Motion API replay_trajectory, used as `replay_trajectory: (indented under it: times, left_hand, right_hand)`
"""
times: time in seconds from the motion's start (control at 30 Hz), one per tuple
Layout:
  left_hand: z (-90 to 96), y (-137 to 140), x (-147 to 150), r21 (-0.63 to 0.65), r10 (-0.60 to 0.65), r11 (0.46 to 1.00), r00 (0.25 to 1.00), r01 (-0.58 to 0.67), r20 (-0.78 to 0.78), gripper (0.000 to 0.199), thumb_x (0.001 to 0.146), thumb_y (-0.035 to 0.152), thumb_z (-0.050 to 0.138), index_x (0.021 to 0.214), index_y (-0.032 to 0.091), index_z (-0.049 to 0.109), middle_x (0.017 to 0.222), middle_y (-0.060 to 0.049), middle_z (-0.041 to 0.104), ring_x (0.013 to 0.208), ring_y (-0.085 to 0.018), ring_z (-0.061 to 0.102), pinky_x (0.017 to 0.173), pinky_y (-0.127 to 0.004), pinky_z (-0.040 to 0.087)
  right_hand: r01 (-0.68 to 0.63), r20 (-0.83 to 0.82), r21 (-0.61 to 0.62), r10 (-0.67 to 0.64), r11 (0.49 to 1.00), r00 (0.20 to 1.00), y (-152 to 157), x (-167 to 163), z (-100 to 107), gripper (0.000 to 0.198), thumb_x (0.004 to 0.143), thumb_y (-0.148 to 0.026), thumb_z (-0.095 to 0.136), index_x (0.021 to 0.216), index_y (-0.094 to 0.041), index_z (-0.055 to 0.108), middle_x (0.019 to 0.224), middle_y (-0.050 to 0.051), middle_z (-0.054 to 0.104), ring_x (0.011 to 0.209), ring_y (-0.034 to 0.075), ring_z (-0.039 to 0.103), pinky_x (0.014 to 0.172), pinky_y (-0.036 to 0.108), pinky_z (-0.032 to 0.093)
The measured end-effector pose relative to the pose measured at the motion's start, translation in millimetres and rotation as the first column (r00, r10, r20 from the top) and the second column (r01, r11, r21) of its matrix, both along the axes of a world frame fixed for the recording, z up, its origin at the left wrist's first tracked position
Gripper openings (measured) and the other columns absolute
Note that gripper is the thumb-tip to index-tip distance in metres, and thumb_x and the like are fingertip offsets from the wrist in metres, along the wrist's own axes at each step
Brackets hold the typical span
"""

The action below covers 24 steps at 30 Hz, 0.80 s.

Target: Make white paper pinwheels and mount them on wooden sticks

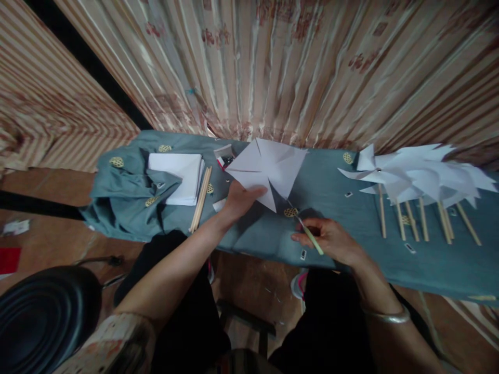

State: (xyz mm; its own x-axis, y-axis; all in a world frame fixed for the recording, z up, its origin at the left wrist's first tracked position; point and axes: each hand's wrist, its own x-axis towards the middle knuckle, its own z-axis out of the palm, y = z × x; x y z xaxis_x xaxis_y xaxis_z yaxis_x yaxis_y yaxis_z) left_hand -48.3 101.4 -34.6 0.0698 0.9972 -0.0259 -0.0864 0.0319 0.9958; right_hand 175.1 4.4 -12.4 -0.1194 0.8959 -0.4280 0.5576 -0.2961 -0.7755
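Note:
A square white paper sheet, slit inward from its corners, is held a little above the cloth. My left hand is closed on its near edge, thumb on top and fingers hidden underneath. In my right hand is a slim tool with a pale green handle and a thin metal shaft. Its tip is at the paper's near right edge; whether it touches cannot be made out. Several finished white paper pinwheels on wooden sticks lie overlapping to the right of my right hand.
A stack of white paper and several wooden sticks lie left on the green cloth. Behind the sheet sits a small open box with dark bits. A curtain hangs behind; a black round stool stands lower left.

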Motion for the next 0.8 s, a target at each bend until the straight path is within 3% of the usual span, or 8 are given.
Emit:
replay_trajectory:
  times: [0.07,0.2,0.33,0.5,0.6,0.7,0.73,0.8]
  left_hand:
    - [-1.6,-0.4,0.3,-0.007,-0.017,1.0,1.0,0.017,0.02,0.035,0.062,0.021,0.076,0.095,0.015,0.065,0.099,-0.01,0.071,0.098,-0.026,0.067,0.091,-0.042,0.054]
    - [-3.9,-10.4,5.3,-0.055,-0.083,0.995,0.992,0.088,0.094,0.038,0.061,0.02,0.077,0.096,0.014,0.064,0.102,-0.011,0.072,0.099,-0.027,0.068,0.093,-0.045,0.054]
    - [-8.5,-26.2,10.1,-0.138,-0.241,0.96,0.969,0.245,0.049,0.038,0.059,0.014,0.079,0.095,0.014,0.066,0.102,-0.013,0.073,0.1,-0.028,0.068,0.092,-0.047,0.054]
    - [-18.0,-32.2,7.7,-0.178,-0.441,0.886,0.897,0.428,-0.039,0.031,0.063,0.017,0.081,0.089,0.012,0.067,0.094,-0.013,0.074,0.089,-0.027,0.071,0.088,-0.048,0.055]
    - [-18.0,-28.3,0.0,-0.099,-0.404,0.914,0.908,0.394,-0.109,0.041,0.069,0.022,0.078,0.106,0.012,0.064,0.103,-0.013,0.073,0.092,-0.026,0.07,0.089,-0.047,0.055]
    - [-9.8,-26.7,-11.0,0.072,-0.265,0.951,0.912,0.301,-0.313,0.063,0.075,0.021,0.073,0.133,0.016,0.05,0.125,-0.015,0.065,0.108,-0.026,0.065,0.095,-0.047,0.052]
    - [-5.9,-27.6,-14.1,0.161,-0.2,0.945,0.891,0.285,-0.408,0.065,0.077,0.02,0.07,0.138,0.017,0.047,0.132,-0.015,0.061,0.115,-0.027,0.061,0.097,-0.048,0.051]
    - [1.1,-31.9,-17.5,0.34,-0.081,0.878,0.805,0.337,-0.588,0.059,0.081,0.018,0.065,0.138,0.017,0.048,0.14,-0.015,0.055,0.127,-0.029,0.051,0.105,-0.051,0.044]
  right_hand:
    - [0.045,0.276,0.155,-0.087,0.987,0.957,-1.1,16.5,-0.4,0.04,0.07,-0.058,0.073,0.085,-0.021,0.072,0.058,0.0,0.064,0.052,0.018,0.059,0.048,0.028,0.04]
    - [0.086,0.623,0.323,-0.28,0.943,0.731,-1.4,39.5,0.1,0.053,0.075,-0.056,0.069,0.111,-0.018,0.068,0.082,0.012,0.074,0.076,0.032,0.07,0.062,0.037,0.049]
    - [0.091,0.723,0.341,-0.323,0.936,0.61,-1.3,50.2,-0.2,0.065,0.082,-0.051,0.064,0.132,-0.01,0.054,0.098,0.019,0.075,0.091,0.036,0.071,0.074,0.042,0.051]
    - [0.07,0.804,0.328,-0.317,0.942,0.503,0.1,58.0,-1.5,0.067,0.084,-0.047,0.062,0.136,-0.006,0.049,0.102,0.024,0.073,0.095,0.038,0.071,0.08,0.045,0.051]
    - [0.066,0.814,0.301,-0.292,0.951,0.503,0.4,63.0,-3.4,0.069,0.082,-0.05,0.064,0.136,-0.008,0.05,0.102,0.023,0.073,0.095,0.038,0.07,0.08,0.046,0.051]
    - [0.049,0.81,0.289,-0.271,0.956,0.52,-0.4,68.8,-6.6,0.068,0.082,-0.049,0.063,0.135,-0.007,0.051,0.102,0.023,0.073,0.095,0.039,0.07,0.079,0.046,0.051]
    - [0.039,0.808,0.295,-0.271,0.955,0.524,-0.8,71.0,-7.9,0.067,0.083,-0.048,0.063,0.135,-0.008,0.051,0.103,0.023,0.073,0.095,0.039,0.07,0.079,0.046,0.051]
    - [0.028,0.801,0.306,-0.273,0.952,0.532,-1.7,75.3,-10.6,0.067,0.083,-0.047,0.063,0.136,-0.008,0.05,0.105,0.023,0.073,0.094,0.039,0.07,0.078,0.046,0.051]
